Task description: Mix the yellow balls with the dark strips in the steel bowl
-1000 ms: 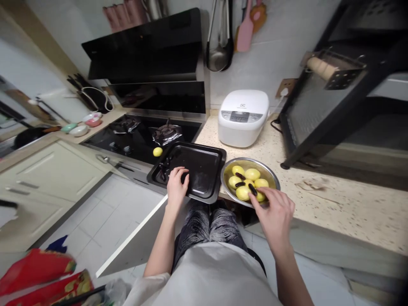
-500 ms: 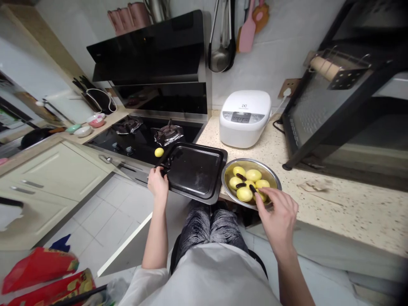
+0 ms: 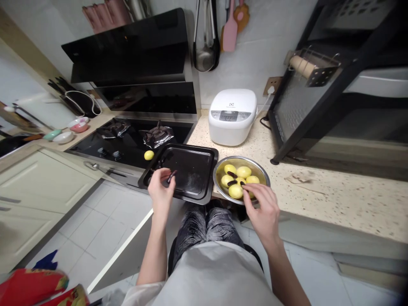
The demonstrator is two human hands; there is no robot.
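Observation:
In my left hand (image 3: 162, 189), above the left part of a black baking tray (image 3: 197, 174), is a small dark sausage-shaped piece (image 3: 172, 175) pinched between fingers and thumb. Other dark pieces (image 3: 161, 162) lie in the tray behind that hand. To the right, a steel bowl (image 3: 268, 180) contains several yellow peeled potatoes (image 3: 244, 171) with dark pieces on top. My right hand (image 3: 264, 206) reaches over the bowl's front rim, its fingertips closed on another dark piece (image 3: 242, 183), mostly hidden by the fingers.
One yellow potato (image 3: 148, 155) sits on the black gas hob (image 3: 127, 144), beside the tray. A white rice cooker (image 3: 232, 121) stands behind the bowl. A dark metal rack (image 3: 283, 140) rises at the right. The tray and bowl sit near the counter's front edge.
My left hand has come up from the tray's left edge with a dark piece in its fingers. My right hand stays at the bowl. The whole view has shifted slightly.

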